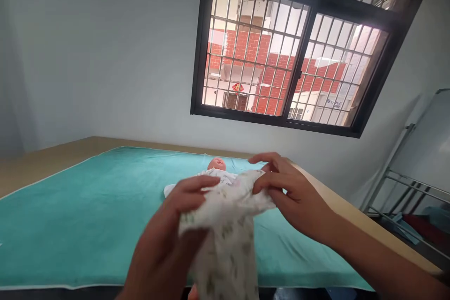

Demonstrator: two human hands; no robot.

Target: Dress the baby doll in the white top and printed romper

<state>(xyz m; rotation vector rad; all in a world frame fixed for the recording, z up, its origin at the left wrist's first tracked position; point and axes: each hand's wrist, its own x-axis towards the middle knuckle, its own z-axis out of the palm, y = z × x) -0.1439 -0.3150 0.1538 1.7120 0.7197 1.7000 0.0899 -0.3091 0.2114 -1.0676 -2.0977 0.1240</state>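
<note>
A white baby garment point(232, 239) with a small leafy print hangs bunched between my two hands, its lower part falling past the near edge of the bed. My left hand point(172, 225) grips its left side, fingers and thumb closed around the fabric. On the right, my right hand point(286, 187) pinches the upper edge, with one finger lifted off. Motion blurs the cloth, so its exact cut cannot be made out. Beyond it a baby doll point(217, 164) lies on its back in a white printed top point(221, 176); my hands and the garment hide its lower body.
A teal sheet point(87, 215) covers most of the wooden surface point(75, 147). A barred window point(253, 51) fills the wall behind. On the right stand a metal-framed whiteboard point(427, 140) and dark red fabric point(422, 227) low down.
</note>
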